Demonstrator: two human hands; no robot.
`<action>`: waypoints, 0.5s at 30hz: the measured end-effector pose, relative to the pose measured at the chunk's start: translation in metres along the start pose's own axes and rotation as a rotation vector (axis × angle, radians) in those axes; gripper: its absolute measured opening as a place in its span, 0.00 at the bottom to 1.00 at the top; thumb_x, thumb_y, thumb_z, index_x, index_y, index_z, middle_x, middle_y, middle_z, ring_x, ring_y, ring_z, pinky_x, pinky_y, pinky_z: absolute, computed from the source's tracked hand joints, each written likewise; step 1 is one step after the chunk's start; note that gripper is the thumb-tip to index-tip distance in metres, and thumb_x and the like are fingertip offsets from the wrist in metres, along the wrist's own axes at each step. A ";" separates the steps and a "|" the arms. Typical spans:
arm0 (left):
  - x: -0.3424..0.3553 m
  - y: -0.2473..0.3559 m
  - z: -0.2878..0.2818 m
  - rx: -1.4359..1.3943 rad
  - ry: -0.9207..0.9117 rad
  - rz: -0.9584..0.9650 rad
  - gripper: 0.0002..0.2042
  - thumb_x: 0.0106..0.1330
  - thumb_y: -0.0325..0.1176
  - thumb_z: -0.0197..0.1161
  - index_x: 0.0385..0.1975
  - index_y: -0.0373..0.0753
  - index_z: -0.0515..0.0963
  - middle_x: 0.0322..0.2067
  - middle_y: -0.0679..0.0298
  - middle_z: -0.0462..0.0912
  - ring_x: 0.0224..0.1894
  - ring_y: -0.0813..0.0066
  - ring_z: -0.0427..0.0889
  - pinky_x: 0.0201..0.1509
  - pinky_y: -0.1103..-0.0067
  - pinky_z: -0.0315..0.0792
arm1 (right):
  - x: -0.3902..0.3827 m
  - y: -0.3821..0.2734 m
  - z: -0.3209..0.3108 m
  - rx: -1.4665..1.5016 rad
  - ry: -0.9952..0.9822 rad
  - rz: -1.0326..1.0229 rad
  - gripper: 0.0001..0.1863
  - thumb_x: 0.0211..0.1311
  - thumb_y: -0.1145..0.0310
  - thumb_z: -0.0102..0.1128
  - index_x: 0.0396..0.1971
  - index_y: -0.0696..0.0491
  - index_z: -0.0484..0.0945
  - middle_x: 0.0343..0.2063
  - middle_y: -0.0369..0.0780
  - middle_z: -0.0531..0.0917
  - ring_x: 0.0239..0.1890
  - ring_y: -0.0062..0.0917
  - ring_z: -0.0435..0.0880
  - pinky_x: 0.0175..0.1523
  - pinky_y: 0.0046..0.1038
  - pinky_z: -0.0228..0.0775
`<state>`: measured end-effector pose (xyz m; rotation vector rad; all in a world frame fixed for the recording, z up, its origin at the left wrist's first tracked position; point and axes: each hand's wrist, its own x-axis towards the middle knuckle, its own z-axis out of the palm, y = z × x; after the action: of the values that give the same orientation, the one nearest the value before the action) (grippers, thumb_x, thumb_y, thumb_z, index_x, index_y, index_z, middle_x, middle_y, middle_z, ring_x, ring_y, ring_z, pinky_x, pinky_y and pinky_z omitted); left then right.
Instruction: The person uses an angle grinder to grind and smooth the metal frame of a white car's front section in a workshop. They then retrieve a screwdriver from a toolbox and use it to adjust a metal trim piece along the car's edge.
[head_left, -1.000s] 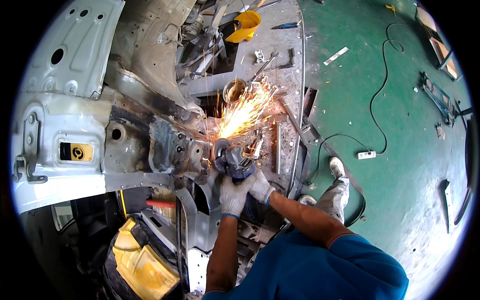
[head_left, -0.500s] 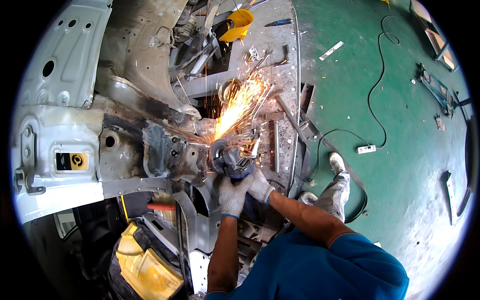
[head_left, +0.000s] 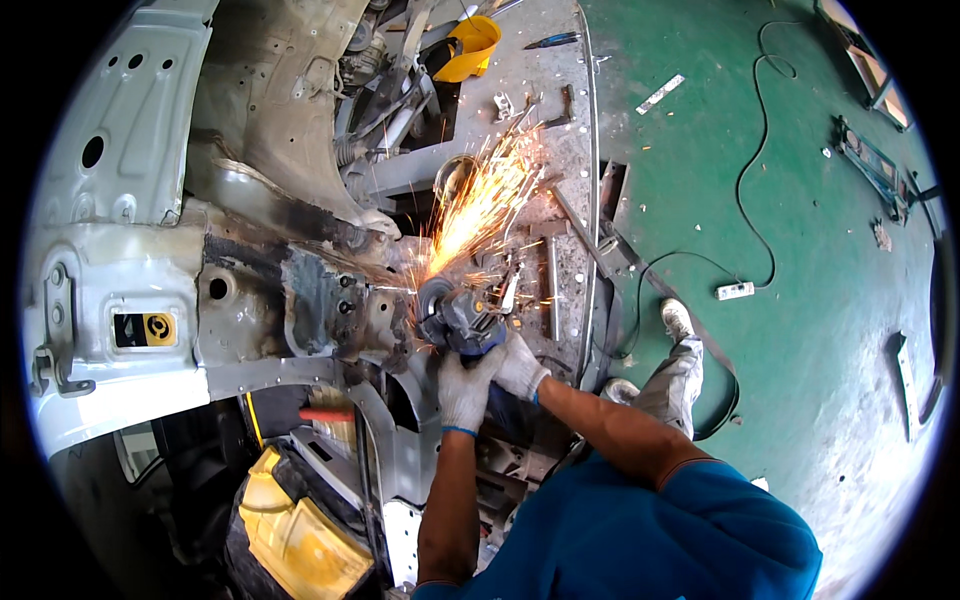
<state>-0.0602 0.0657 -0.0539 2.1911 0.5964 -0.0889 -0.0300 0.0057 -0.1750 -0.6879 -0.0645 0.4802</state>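
Observation:
Both gloved hands grip a dark angle grinder (head_left: 462, 318): my left hand (head_left: 464, 390) at its lower left, my right hand (head_left: 519, 366) at its lower right, fingers closed on the body. The grinder's disc (head_left: 434, 300) meets a scorched, stripped section of a silver car body (head_left: 320, 310), and a bright spray of sparks (head_left: 470, 215) flies up and rightward from it. Just beyond, a round metal cup-like piece (head_left: 450, 172) sits behind the sparks. Metal bars (head_left: 553, 290) and small tools lie on the grimy metal platform (head_left: 535, 70) to the right.
A yellow container (head_left: 470, 48) and pliers (head_left: 550, 40) lie at the back. On the green floor (head_left: 700, 180) are a cable, power strip (head_left: 734, 290), black strap and metal stand (head_left: 872, 165). Lower left are yellow padded parts (head_left: 300, 530). My feet (head_left: 676, 318) stand at the right.
The view has shifted slightly, so the upper scene sits a little further left. The sparks' shape varies. My hands hold the grinder in nearly the same place throughout.

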 end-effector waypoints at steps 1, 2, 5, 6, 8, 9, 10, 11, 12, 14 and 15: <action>0.001 0.001 -0.001 0.060 -0.008 -0.004 0.24 0.61 0.40 0.75 0.53 0.30 0.81 0.47 0.59 0.86 0.46 0.73 0.83 0.54 0.75 0.76 | -0.003 0.002 -0.003 -0.153 -0.005 -0.059 0.25 0.56 0.70 0.67 0.55 0.56 0.79 0.50 0.43 0.86 0.53 0.26 0.83 0.63 0.31 0.73; -0.002 0.001 0.004 -0.013 0.001 -0.025 0.23 0.62 0.38 0.75 0.52 0.31 0.81 0.47 0.60 0.86 0.46 0.73 0.82 0.53 0.75 0.76 | -0.005 -0.003 -0.005 -0.305 -0.013 -0.119 0.24 0.56 0.70 0.68 0.55 0.57 0.78 0.49 0.42 0.86 0.52 0.25 0.83 0.62 0.31 0.73; -0.004 -0.011 0.005 -0.119 0.026 -0.006 0.22 0.62 0.37 0.74 0.52 0.31 0.81 0.47 0.61 0.86 0.45 0.74 0.82 0.52 0.75 0.76 | -0.006 -0.010 -0.001 -0.336 -0.027 -0.095 0.24 0.56 0.71 0.68 0.55 0.57 0.78 0.49 0.41 0.86 0.50 0.24 0.83 0.61 0.31 0.74; -0.002 -0.012 0.002 -0.105 0.009 -0.036 0.23 0.62 0.38 0.74 0.52 0.30 0.81 0.47 0.61 0.85 0.45 0.74 0.82 0.53 0.75 0.76 | -0.006 -0.013 -0.003 -0.328 -0.028 -0.022 0.25 0.55 0.71 0.68 0.55 0.57 0.78 0.50 0.41 0.86 0.51 0.24 0.83 0.61 0.31 0.74; 0.003 -0.006 0.005 -0.075 -0.016 -0.029 0.23 0.62 0.37 0.74 0.53 0.31 0.80 0.47 0.61 0.85 0.46 0.74 0.82 0.54 0.75 0.76 | -0.001 -0.013 0.000 -0.075 0.018 0.013 0.25 0.56 0.71 0.68 0.55 0.57 0.78 0.50 0.42 0.86 0.53 0.26 0.83 0.63 0.32 0.73; 0.004 -0.002 0.004 -0.058 -0.024 -0.022 0.23 0.62 0.37 0.74 0.53 0.31 0.80 0.47 0.61 0.85 0.46 0.74 0.82 0.54 0.76 0.75 | -0.001 -0.012 -0.001 -0.242 0.004 -0.079 0.24 0.56 0.71 0.67 0.55 0.57 0.78 0.50 0.43 0.86 0.52 0.26 0.83 0.62 0.32 0.74; 0.001 0.000 0.006 -0.103 -0.018 -0.013 0.22 0.62 0.37 0.74 0.53 0.31 0.81 0.47 0.61 0.85 0.46 0.74 0.82 0.55 0.75 0.75 | -0.003 -0.011 -0.004 -0.408 -0.009 -0.172 0.24 0.56 0.71 0.67 0.54 0.57 0.78 0.50 0.43 0.86 0.51 0.27 0.84 0.61 0.32 0.75; 0.000 0.000 0.007 -0.132 -0.019 -0.014 0.23 0.62 0.38 0.74 0.53 0.31 0.80 0.48 0.60 0.85 0.47 0.73 0.82 0.56 0.74 0.75 | -0.005 -0.011 -0.007 -0.575 -0.013 -0.260 0.23 0.56 0.72 0.67 0.54 0.58 0.78 0.49 0.44 0.86 0.51 0.27 0.84 0.60 0.32 0.75; 0.000 0.000 0.007 -0.160 -0.019 -0.016 0.24 0.61 0.38 0.75 0.53 0.31 0.80 0.49 0.59 0.86 0.49 0.72 0.82 0.57 0.73 0.75 | -0.001 -0.008 -0.008 -0.552 -0.026 -0.258 0.23 0.57 0.71 0.66 0.54 0.57 0.78 0.49 0.45 0.86 0.51 0.29 0.84 0.60 0.32 0.75; 0.000 -0.001 0.007 -0.234 -0.026 -0.027 0.24 0.61 0.38 0.75 0.53 0.30 0.80 0.50 0.58 0.85 0.50 0.70 0.82 0.59 0.73 0.74 | 0.001 -0.005 -0.010 -0.407 -0.020 -0.084 0.24 0.56 0.70 0.66 0.55 0.57 0.78 0.50 0.45 0.86 0.52 0.31 0.85 0.61 0.33 0.74; 0.001 -0.003 0.006 -0.215 -0.039 -0.036 0.24 0.61 0.38 0.75 0.54 0.30 0.80 0.50 0.58 0.85 0.50 0.71 0.82 0.59 0.73 0.74 | 0.001 -0.005 -0.009 -0.335 -0.017 0.003 0.25 0.56 0.70 0.66 0.56 0.56 0.78 0.50 0.45 0.86 0.53 0.32 0.85 0.62 0.34 0.74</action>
<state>-0.0598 0.0632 -0.0603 1.9673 0.5952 -0.0825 -0.0248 -0.0029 -0.1792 -1.0117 -0.1629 0.4828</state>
